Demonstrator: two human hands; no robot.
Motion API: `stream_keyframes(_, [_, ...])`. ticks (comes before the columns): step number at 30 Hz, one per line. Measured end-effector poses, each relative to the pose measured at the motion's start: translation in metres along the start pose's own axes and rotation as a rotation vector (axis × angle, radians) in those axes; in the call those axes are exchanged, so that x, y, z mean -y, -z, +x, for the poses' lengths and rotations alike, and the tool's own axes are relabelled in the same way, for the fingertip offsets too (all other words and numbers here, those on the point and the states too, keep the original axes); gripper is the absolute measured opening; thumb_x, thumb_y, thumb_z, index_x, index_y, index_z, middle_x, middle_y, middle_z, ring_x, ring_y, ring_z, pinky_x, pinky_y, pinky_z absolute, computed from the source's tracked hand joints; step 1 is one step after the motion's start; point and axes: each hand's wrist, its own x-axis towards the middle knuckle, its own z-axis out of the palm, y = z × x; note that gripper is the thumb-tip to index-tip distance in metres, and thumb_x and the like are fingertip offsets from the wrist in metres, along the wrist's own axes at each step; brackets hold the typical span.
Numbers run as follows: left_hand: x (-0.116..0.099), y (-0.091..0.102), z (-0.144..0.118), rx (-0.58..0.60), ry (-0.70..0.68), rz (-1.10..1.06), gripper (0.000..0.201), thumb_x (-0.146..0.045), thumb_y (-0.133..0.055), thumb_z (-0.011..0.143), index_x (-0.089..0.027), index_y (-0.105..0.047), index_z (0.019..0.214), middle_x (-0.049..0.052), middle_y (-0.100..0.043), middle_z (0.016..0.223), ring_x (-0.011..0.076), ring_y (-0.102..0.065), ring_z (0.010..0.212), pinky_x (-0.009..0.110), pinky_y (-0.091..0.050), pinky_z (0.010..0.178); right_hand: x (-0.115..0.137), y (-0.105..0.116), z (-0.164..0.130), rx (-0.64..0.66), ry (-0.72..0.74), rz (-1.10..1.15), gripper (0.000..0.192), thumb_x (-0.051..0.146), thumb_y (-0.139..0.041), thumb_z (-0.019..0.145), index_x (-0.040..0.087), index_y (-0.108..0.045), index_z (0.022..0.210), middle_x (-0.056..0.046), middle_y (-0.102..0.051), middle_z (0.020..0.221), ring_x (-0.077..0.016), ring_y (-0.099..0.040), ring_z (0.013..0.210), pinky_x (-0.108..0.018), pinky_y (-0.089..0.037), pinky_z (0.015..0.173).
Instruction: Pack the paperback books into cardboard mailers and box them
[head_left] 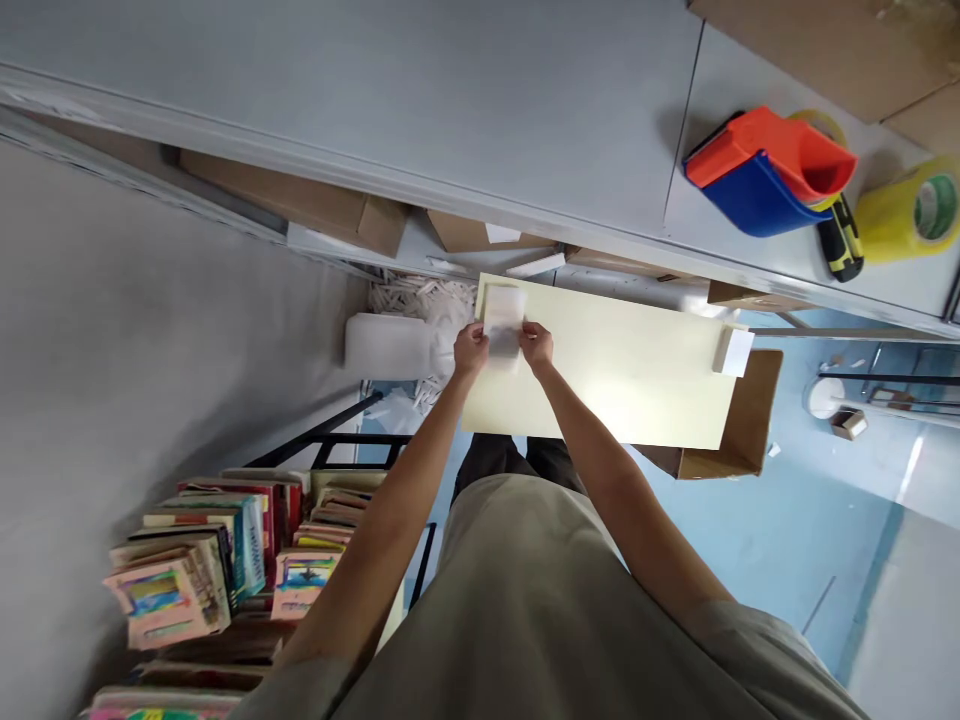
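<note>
My left hand (471, 350) and my right hand (535, 346) grip opposite side edges of a whitish rectangular piece (504, 312). It is blurred and looks like a sheet or thin stack of paper, with a greyer lower part. Both hands are closed, thumbs and fingers pinched at its edges. Under it is a long cream board (622, 360), reaching from below my hands far to the right. On the board's right end sits a small white stack or block (733, 351).
A grey shelf or tabletop (450, 100) runs along the far side, with a red and blue tape dispenser (772, 170), a yellow tape roll (911, 210) and a utility knife (840, 240). Books (202, 560) fill the lower left. A cardboard box (754, 420) stands beneath the board; paper scraps (409, 295) lie left.
</note>
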Motion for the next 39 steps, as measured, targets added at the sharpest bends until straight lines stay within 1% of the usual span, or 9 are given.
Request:
stream_keyframes(3, [0.005,-0.002,0.0,0.032,-0.017,-0.005,0.032,-0.009,-0.072,0.075,-0.021,-0.081,0.104,0.015,-0.085,0.116,0.0372,-0.08,0.124,0.049,-0.059,0.119,0.004,-0.001,0.005,-0.022,-0.018,-0.031,0.025,0.025,-0.067,0.099,0.022,-0.083,0.119,-0.011,-0.089,0.121,-0.0253,-0.082,0.11,-0.041,-0.065,0.109])
stream_keyframes(7, [0.007,0.003,-0.014,0.006,-0.058,-0.015,0.035,-0.014,-0.076,0.078,-0.023,-0.083,0.111,0.014,-0.084,0.122,0.0387,-0.077,0.132,0.053,-0.057,0.125,0.008,0.013,-0.002,-0.031,-0.024,-0.053,0.026,0.025,-0.065,0.099,0.022,-0.083,0.119,-0.011,-0.088,0.114,-0.0266,-0.082,0.105,-0.046,-0.066,0.107])
stream_keyframes(11, [0.003,0.016,-0.046,-0.026,-0.075,-0.058,0.031,-0.018,-0.076,0.082,-0.022,-0.082,0.112,0.016,-0.083,0.129,0.0382,-0.074,0.137,0.055,-0.054,0.129,0.013,0.039,-0.025,0.005,0.036,-0.047,0.024,0.027,-0.065,0.099,0.021,-0.08,0.117,-0.012,-0.086,0.118,-0.0231,-0.08,0.1,-0.044,-0.069,0.1])
stream_keyframes(14, [-0.002,0.029,-0.082,-0.066,-0.115,-0.156,0.023,-0.02,-0.078,0.084,-0.022,-0.08,0.108,0.016,-0.084,0.127,0.0375,-0.075,0.137,0.053,-0.057,0.124,0.014,0.059,-0.054,0.089,0.144,0.013,0.024,0.034,-0.067,0.098,0.021,-0.077,0.116,-0.01,-0.085,0.116,-0.0202,-0.08,0.098,-0.038,-0.07,0.091])
stream_keyframes(19, [0.009,0.056,-0.162,-0.215,-0.251,-0.321,0.019,-0.027,-0.077,0.091,-0.021,-0.081,0.108,0.015,-0.086,0.122,0.0309,-0.08,0.125,0.045,-0.063,0.112,0.008,0.079,-0.11,0.294,0.345,0.153,0.035,0.05,-0.073,0.092,0.022,-0.076,0.113,-0.008,-0.084,0.108,-0.0208,-0.082,0.095,-0.037,-0.069,0.086])
stream_keyframes(24, [0.053,0.074,-0.26,-0.44,-0.26,-0.475,0.025,-0.041,-0.083,0.09,-0.022,-0.083,0.107,0.013,-0.088,0.116,0.0287,-0.082,0.114,0.043,-0.063,0.107,-0.002,0.075,-0.166,0.495,0.501,0.123,0.051,0.068,-0.076,0.089,0.024,-0.076,0.113,-0.009,-0.084,0.107,-0.0231,-0.083,0.098,-0.039,-0.069,0.086])
stream_keyframes(28, [0.09,0.086,-0.338,-0.578,-0.238,-0.62,0.043,-0.058,-0.091,0.083,-0.022,-0.084,0.107,0.013,-0.088,0.115,0.0308,-0.082,0.114,0.046,-0.061,0.11,-0.005,0.065,-0.215,0.672,0.597,0.083,0.056,0.074,-0.078,0.09,0.024,-0.077,0.114,-0.009,-0.085,0.106,-0.0251,-0.083,0.1,-0.041,-0.068,0.088])
stream_keyframes(33, [0.12,0.113,-0.423,-0.782,-0.259,-0.754,0.056,-0.072,-0.097,0.079,-0.023,-0.084,0.101,0.013,-0.088,0.118,0.0317,-0.08,0.119,0.048,-0.059,0.116,-0.007,0.048,-0.285,0.863,0.677,0.05,0.057,0.075,-0.083,0.089,0.024,-0.079,0.114,-0.009,-0.086,0.105,-0.027,-0.084,0.097,-0.041,-0.069,0.086])
stream_keyframes(39, [0.149,0.156,-0.515,-1.069,-0.343,-0.901,0.055,-0.074,-0.097,0.083,-0.022,-0.08,0.091,0.011,-0.088,0.112,0.0295,-0.081,0.119,0.048,-0.06,0.117,-0.021,0.005,-0.386,1.108,0.764,-0.064,0.06,0.079,-0.087,0.087,0.024,-0.083,0.113,-0.008,-0.088,0.105,-0.0254,-0.084,0.092,-0.038,-0.068,0.08])
